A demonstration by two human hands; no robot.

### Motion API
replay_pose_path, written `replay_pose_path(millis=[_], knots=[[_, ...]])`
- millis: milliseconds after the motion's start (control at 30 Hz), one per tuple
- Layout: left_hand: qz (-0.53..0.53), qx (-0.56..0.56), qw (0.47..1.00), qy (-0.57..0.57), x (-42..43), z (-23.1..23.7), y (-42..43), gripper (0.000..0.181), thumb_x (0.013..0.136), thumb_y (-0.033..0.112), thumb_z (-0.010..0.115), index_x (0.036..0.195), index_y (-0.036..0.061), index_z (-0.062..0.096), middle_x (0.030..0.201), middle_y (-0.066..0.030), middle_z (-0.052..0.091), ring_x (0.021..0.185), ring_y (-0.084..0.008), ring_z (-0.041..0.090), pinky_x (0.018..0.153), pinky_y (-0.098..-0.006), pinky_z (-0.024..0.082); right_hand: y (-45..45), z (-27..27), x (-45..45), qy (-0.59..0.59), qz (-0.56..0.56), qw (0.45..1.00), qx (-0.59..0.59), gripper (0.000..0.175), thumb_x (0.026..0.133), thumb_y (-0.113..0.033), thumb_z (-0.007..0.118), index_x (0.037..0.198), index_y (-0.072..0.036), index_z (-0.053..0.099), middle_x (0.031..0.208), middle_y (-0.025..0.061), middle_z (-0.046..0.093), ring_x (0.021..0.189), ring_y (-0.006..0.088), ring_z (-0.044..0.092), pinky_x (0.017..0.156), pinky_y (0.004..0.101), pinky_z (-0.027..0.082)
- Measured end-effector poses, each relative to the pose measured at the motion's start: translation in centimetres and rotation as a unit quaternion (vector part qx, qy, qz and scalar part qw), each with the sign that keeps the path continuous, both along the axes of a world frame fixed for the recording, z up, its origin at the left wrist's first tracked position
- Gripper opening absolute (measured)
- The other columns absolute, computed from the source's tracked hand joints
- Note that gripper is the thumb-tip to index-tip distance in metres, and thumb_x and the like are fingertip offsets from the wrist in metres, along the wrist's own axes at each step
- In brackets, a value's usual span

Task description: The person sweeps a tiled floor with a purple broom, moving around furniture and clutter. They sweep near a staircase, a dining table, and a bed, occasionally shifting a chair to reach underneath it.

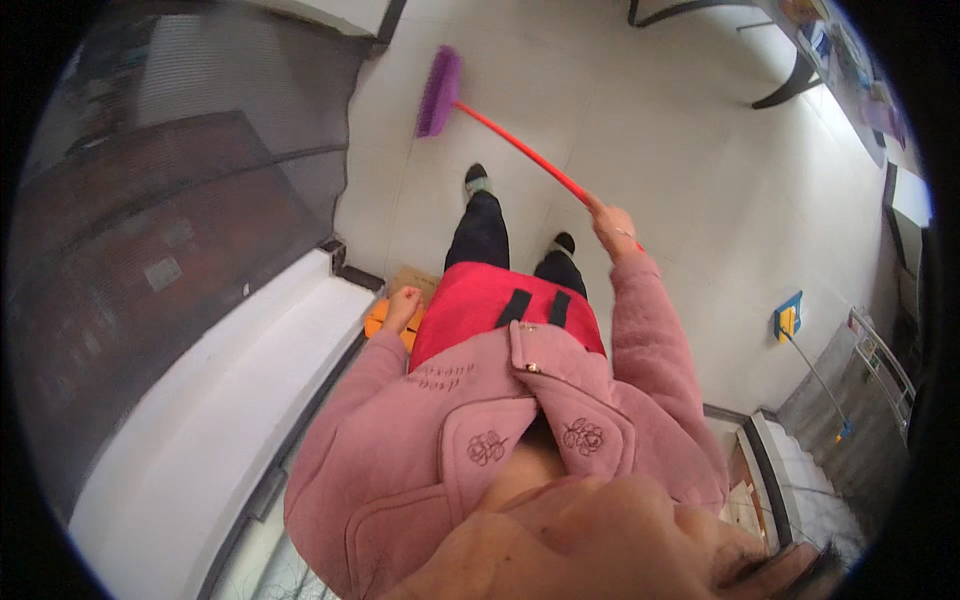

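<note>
My right hand (611, 223) grips the red handle (525, 148) of a broom, its index finger stretched along the stick. The handle slants away to the upper left, where the purple broom head (439, 91) is at the pale tiled floor (660, 157), beyond my feet. My left hand (406, 306) hangs at my side with its fingers curled, and I see nothing in it. Behind that hand, low down, are an orange object (376, 318) and a piece of brown cardboard (415, 280), both partly hidden.
A dark mat or cover (187, 195) and a white ledge (217, 375) run along the left. At the upper right is a table with curved dark legs (795, 82). A blue and yellow mop (787, 319) stands near a metal rack (881, 352) on the right.
</note>
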State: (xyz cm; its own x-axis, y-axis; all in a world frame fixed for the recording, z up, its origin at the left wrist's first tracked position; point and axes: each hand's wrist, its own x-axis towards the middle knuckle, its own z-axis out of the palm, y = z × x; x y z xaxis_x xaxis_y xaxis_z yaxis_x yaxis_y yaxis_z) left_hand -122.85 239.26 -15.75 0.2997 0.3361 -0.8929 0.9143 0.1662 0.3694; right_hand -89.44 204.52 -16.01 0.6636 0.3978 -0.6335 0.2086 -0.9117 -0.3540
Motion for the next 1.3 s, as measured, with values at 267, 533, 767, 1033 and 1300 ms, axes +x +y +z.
replay_pose_path(millis=[267,533,767,1033,1300], knots=[[0.039,0.043,0.998,0.01,6.9,1.8,10.4,0.016,0.083,0.017,0.05,0.092,0.0046,0.054,0.078,-0.0032,0.057,0.066,-0.0092,0.055,0.059,-0.0219,0.045,21.1,-4.7,10.6,0.002,0.009,0.999,0.033,0.033,0.083,-0.018,0.036,0.114,-0.021,0.046,0.094,0.0155,0.057,0.086,0.0323,0.054,0.071,0.0419,0.043],[0.024,-0.009,1.0,0.018,11.1,-1.1,13.2,0.014,0.081,0.017,0.05,0.086,0.0049,0.055,0.073,-0.0033,0.057,0.064,-0.0098,0.055,0.057,-0.0233,0.045,-2.7,3.3,2.3,0.023,-0.188,0.965,-0.184,0.032,0.086,-0.028,0.037,0.116,-0.022,0.046,0.097,0.0168,0.056,0.09,0.034,0.052,0.076,0.0423,0.041],[0.046,-0.048,0.997,-0.029,15.0,-2.0,12.2,0.015,0.081,0.018,0.049,0.087,0.0065,0.055,0.072,-0.0029,0.057,0.064,-0.0101,0.056,0.054,-0.0221,0.043,-2.7,7.1,4.6,-0.039,-0.157,0.982,-0.1,0.032,0.085,-0.031,0.039,0.114,-0.022,0.048,0.093,0.0173,0.057,0.085,0.0356,0.053,0.073,0.0422,0.043],[0.178,0.029,0.984,-0.001,11.0,0.5,13.4,0.018,0.081,0.02,0.051,0.09,0.0049,0.054,0.072,-0.0024,0.056,0.06,-0.0096,0.055,0.05,-0.0211,0.042,20.9,-3.7,24.7,-0.06,-0.13,0.989,0.029,0.031,0.085,-0.023,0.035,0.114,-0.02,0.044,0.093,0.0194,0.056,0.086,0.0372,0.052,0.071,0.0426,0.043],[0.156,-0.006,0.984,0.087,11.0,1.9,11.9,0.018,0.083,0.023,0.05,0.094,0.0088,0.052,0.082,-0.0028,0.057,0.071,-0.0111,0.056,0.057,-0.0231,0.044,18.2,-4.4,25.2,-0.044,-0.062,0.996,0.048,0.028,0.082,-0.015,0.039,0.11,-0.012,0.046,0.092,0.0197,0.056,0.085,0.0376,0.052,0.07,0.0458,0.041]])
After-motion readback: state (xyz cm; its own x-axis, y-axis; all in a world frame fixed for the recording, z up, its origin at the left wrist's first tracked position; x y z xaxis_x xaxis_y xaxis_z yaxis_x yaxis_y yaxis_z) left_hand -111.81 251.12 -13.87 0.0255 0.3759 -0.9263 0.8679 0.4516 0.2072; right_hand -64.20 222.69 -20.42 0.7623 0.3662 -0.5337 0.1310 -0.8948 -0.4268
